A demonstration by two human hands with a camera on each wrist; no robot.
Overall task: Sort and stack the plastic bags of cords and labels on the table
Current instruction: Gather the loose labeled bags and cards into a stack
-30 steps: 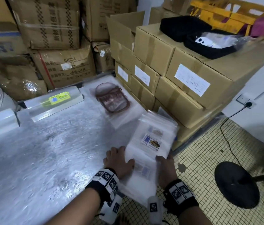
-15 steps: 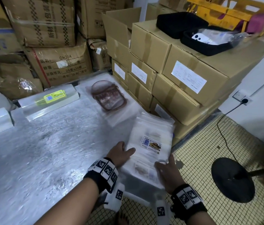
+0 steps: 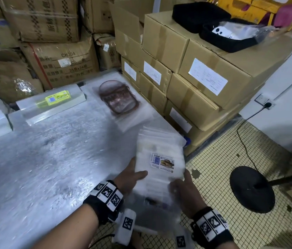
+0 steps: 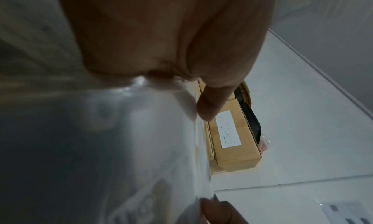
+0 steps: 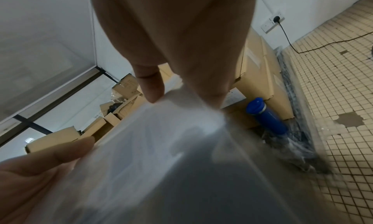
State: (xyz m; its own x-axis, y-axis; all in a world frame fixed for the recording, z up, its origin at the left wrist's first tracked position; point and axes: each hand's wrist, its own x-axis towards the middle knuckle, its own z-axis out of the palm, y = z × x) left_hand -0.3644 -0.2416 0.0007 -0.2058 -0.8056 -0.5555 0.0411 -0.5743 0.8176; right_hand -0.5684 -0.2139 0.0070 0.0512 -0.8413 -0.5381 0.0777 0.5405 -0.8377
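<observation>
A thick stack of clear plastic bags (image 3: 161,159) with a printed label on top is held up off the table's near right corner, tilted. My left hand (image 3: 129,177) grips its left edge, thumb on top. My right hand (image 3: 183,187) grips its lower right edge. The same stack of bags (image 4: 141,147) fills the left wrist view under my left hand (image 4: 193,90), and the right wrist view shows the bags (image 5: 161,155) pinched by my right hand (image 5: 177,90). A bag of brown cords (image 3: 118,99) lies flat at the table's far right.
The table (image 3: 43,168) is covered in silvery film. A clear pack with a yellow label (image 3: 55,101) lies at its far edge. Cardboard boxes (image 3: 204,83) crowd the right side and back. A black fan base (image 3: 251,187) stands on the tiled floor, and a blue bottle (image 5: 266,117) beside the boxes.
Both hands have lifted the stack of bags off the table and squared it, shifting their grip to its sides. The view has moved a little closer.
</observation>
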